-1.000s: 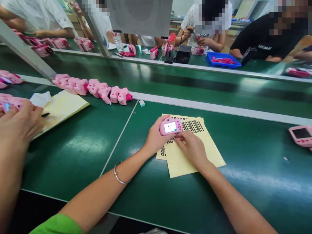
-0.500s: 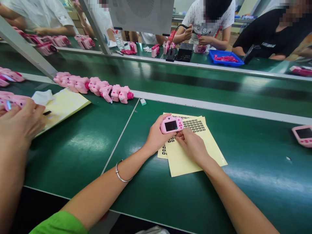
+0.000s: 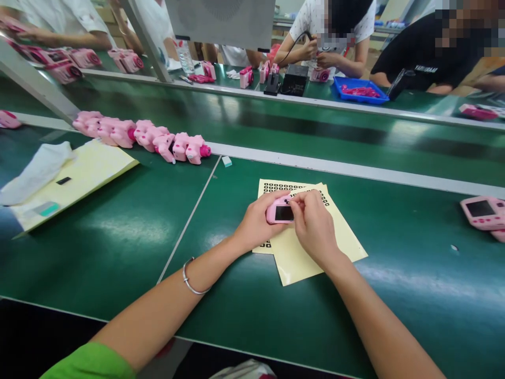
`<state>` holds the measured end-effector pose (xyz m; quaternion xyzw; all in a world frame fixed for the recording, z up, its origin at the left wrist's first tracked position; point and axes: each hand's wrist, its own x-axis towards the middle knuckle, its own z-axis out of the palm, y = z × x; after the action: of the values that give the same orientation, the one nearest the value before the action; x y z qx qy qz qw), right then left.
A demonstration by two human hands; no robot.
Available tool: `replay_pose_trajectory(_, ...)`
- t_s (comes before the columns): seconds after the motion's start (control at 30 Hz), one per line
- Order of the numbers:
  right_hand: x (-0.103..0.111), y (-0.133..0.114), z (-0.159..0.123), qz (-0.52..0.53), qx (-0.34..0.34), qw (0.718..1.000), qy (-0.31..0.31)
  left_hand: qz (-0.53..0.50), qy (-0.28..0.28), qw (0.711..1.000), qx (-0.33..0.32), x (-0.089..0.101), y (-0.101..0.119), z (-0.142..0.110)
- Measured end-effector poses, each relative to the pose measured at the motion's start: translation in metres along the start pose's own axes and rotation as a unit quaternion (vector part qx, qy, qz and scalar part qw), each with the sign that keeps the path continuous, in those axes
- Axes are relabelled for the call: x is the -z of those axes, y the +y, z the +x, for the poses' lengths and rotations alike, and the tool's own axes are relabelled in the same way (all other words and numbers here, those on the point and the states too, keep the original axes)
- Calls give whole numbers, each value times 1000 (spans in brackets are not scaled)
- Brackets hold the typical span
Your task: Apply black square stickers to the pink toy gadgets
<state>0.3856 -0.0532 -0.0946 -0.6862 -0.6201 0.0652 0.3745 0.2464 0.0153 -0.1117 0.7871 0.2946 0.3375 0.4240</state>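
Observation:
A pink toy camera (image 3: pixel 271 213) with a dark screen is gripped along its left side by my left hand (image 3: pixel 256 221), screen facing up. My right hand (image 3: pixel 315 223) pinches a small black sticker (image 3: pixel 287 201) at the camera's upper edge, above the screen. Its fingers hide the camera's right end and buttons. Under both hands lie yellow sticker sheets (image 3: pixel 303 258), printed with rows of small black squares; the hands and camera cover part of them.
Pink toy cameras (image 3: pixel 145 136) line the divider at left. A yellow sheet (image 3: pixel 94 163) with a white cloth (image 3: pixel 39 171) lies nearer. More pink cameras (image 3: pixel 483 213) sit at the right edge. Across the bench, people work near a blue tray (image 3: pixel 361 90).
My right hand has moved from the sheet below the camera up to its upper edge. The neighbour's hand and pink camera at the left have gone out of view.

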Motion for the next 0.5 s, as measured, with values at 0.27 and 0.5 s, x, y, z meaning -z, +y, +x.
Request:
replay_pose_trajectory(0.27,-5,1,-1,-50,-7,999,9,18,-6,999,-32,0,0,0)
replay_pose_trajectory(0.5,-8,2,-1,-71,23,997,23,30,-3,999,-36,0,0,0)
